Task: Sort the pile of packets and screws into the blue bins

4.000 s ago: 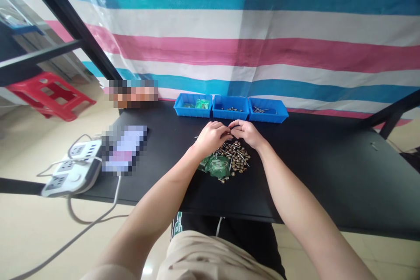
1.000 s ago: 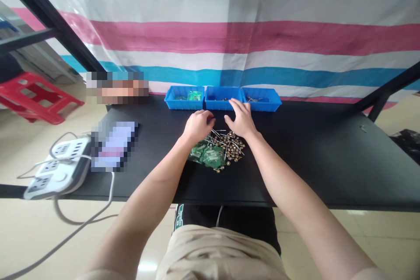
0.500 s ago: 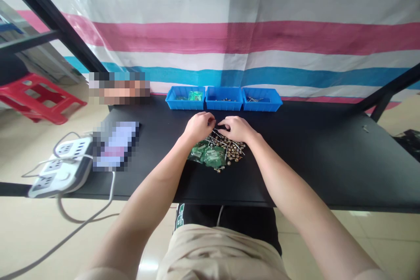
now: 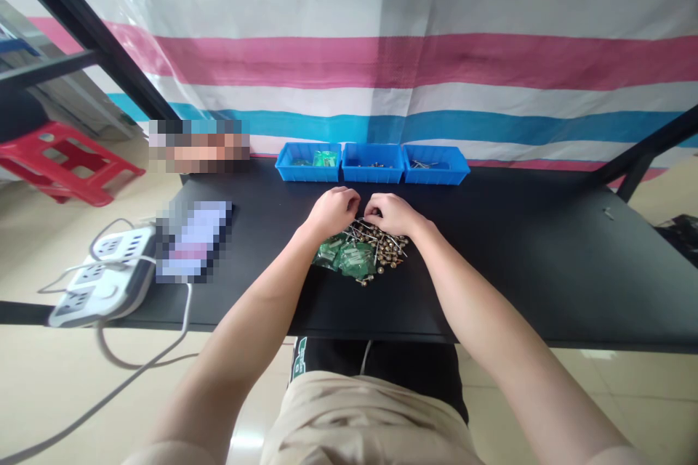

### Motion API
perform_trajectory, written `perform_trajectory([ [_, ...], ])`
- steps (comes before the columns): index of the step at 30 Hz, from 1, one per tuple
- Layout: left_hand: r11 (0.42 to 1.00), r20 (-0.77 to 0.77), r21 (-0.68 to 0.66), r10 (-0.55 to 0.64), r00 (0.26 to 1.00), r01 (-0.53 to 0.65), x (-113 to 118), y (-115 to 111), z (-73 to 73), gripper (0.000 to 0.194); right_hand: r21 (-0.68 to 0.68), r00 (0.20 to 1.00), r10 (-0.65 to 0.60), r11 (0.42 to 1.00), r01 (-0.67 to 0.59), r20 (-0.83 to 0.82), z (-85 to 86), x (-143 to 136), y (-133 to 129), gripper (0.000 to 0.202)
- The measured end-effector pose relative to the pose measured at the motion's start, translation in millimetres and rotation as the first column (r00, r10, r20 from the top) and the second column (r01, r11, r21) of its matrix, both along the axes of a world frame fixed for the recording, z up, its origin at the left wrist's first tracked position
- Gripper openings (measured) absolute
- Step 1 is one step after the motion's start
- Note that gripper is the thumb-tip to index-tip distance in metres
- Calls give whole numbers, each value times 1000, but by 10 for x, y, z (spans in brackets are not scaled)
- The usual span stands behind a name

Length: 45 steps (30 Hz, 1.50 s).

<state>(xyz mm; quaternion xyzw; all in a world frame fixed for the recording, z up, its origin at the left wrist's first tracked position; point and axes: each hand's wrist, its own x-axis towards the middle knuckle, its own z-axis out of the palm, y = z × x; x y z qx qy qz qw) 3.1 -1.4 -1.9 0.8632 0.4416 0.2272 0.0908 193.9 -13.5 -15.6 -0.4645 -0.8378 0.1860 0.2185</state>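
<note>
A pile of small metal screws and pins [image 4: 388, 247] lies on the black table, with green packets [image 4: 357, 259] at its left front side. At the pile's far left edge is my left hand [image 4: 335, 209], its fingers curled together; what they hold, if anything, is too small to name. My right hand [image 4: 393, 212] faces it across a narrow gap, thumb and fingers pinched above the far edge of the pile. Behind the hands stand three blue bins: the left bin [image 4: 309, 174] has green packets, the middle bin [image 4: 373, 174] small metal parts, the right bin [image 4: 436, 176] long thin pins.
On the left of the table [image 4: 523, 254] are a blurred-out phone [image 4: 196, 240] and a white power strip [image 4: 103, 276] with cables. A small piece [image 4: 608, 213] lies far right. A striped sheet [image 4: 327, 58] hangs behind; a red stool [image 4: 70, 160] stands left.
My right thumb and fingers have closed together from a wider spread. My left hand has barely moved, and the bins and pile look the same.
</note>
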Motion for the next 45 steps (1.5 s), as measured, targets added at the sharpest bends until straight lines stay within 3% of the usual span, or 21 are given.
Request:
perform_trajectory([
  [6,989,8,-20,-149,989,150,10,-31,9,21,-56,1000,8,998,-8,11,-6,8,32,2],
  [10,981,16,-49,-187,982,187,9,-46,15,17,-143,994,-14,990,-2,-111,0,23,34,6],
  [18,989,76,-17,-145,986,147,2,-31,17,16,-157,906,-88,987,25,-415,-26,12,29,18],
  [25,997,150,-33,-71,986,76,-5,-13,38,15,-132,875,-112,990,56,-470,-29,-11,29,19],
  [30,999,191,-23,-22,981,26,-3,-11,44,15,-154,865,-87,988,11,-495,-36,-17,31,18],
  [40,1000,384,-4,16,923,-16,27,-30,38,18,-133,833,-61,991,-15,-550,-38,-78,-1,11],
  [45,999,407,-39,30,913,-15,21,-42,63,11,-166,742,-143,985,44,-655,-29,-100,6,15],
])
